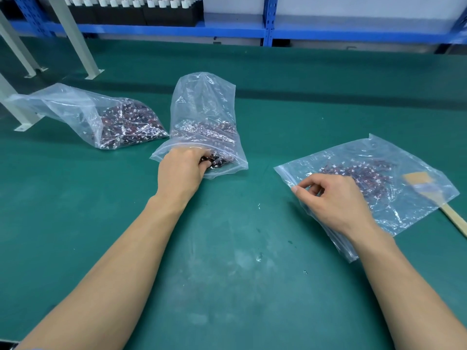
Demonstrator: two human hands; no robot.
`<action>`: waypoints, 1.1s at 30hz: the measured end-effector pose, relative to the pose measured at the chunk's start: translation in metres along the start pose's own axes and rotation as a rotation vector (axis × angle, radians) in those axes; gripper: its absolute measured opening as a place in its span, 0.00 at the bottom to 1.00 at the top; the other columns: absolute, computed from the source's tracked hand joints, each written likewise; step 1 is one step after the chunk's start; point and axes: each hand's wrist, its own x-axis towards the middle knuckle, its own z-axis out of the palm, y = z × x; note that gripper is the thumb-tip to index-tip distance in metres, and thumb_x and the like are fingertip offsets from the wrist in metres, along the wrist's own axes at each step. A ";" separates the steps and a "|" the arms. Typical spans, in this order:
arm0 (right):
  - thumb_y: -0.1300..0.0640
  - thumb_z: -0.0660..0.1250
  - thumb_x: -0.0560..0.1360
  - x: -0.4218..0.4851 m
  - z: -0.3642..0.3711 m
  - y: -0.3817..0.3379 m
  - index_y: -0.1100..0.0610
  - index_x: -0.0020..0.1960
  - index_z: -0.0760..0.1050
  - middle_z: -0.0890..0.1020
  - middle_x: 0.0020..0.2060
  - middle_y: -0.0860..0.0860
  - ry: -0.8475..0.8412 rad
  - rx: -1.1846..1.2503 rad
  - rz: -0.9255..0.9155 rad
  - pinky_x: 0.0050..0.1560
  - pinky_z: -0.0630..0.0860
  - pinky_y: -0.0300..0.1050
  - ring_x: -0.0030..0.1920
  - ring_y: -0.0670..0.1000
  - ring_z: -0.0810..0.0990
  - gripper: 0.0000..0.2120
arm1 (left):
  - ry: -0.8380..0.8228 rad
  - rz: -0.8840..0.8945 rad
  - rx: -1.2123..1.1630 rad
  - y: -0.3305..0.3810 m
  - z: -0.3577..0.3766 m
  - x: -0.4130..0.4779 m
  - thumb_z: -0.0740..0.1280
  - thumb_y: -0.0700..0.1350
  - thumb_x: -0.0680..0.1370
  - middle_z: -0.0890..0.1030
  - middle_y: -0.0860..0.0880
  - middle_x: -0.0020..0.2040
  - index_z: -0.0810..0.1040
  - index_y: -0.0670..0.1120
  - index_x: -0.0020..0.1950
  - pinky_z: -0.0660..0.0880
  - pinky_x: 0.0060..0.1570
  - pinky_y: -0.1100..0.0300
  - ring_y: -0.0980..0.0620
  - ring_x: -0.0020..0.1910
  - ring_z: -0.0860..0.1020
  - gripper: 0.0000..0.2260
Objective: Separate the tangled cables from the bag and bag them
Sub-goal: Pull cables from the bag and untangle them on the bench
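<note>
A clear plastic bag [202, 104] stands in the middle of the green table, holding a tangle of dark red and black cables with white connectors [207, 130]. My left hand [182, 170] reaches into its open mouth, fingers curled round a clump of those cables. To the right lies a flat zip bag [404, 198] with a thinner layer of the same cables [364, 173] inside. My right hand [331, 198] rests on that flat bag and pinches its near-left edge between thumb and forefinger.
A third clear bag [75, 109] with several cables lies at the left. A wooden-handled tool [452, 215] lies partly under the right bag. Grey frame legs [75, 39] stand at the back left; blue shelving [177, 30] runs along the back.
</note>
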 end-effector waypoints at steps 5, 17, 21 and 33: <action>0.44 0.71 0.74 0.000 0.000 -0.001 0.44 0.38 0.80 0.80 0.28 0.38 -0.011 -0.001 -0.002 0.42 0.79 0.49 0.33 0.42 0.79 0.08 | 0.014 0.023 0.001 -0.001 0.000 -0.001 0.73 0.44 0.76 0.85 0.48 0.43 0.86 0.48 0.49 0.72 0.39 0.55 0.43 0.46 0.80 0.04; 0.46 0.72 0.74 0.000 0.006 -0.004 0.46 0.39 0.81 0.79 0.31 0.36 -0.018 0.012 -0.026 0.40 0.78 0.48 0.33 0.42 0.78 0.07 | 0.145 -0.015 -0.133 0.002 -0.020 -0.021 0.74 0.49 0.76 0.87 0.53 0.41 0.87 0.53 0.49 0.79 0.38 0.51 0.47 0.38 0.83 0.04; 0.47 0.72 0.75 0.000 0.007 -0.004 0.46 0.38 0.81 0.79 0.31 0.35 -0.002 0.012 -0.040 0.38 0.76 0.46 0.33 0.42 0.78 0.07 | 0.013 -0.083 -0.388 -0.005 -0.027 -0.028 0.73 0.43 0.76 0.85 0.57 0.39 0.86 0.51 0.47 0.79 0.44 0.58 0.56 0.38 0.82 0.03; 0.48 0.73 0.74 0.002 0.013 -0.003 0.46 0.37 0.81 0.79 0.31 0.37 -0.002 0.015 -0.054 0.37 0.74 0.44 0.33 0.43 0.77 0.08 | -0.443 -0.091 -0.494 -0.034 -0.045 -0.036 0.70 0.39 0.78 0.82 0.56 0.37 0.83 0.54 0.41 0.67 0.36 0.72 0.61 0.33 0.73 0.10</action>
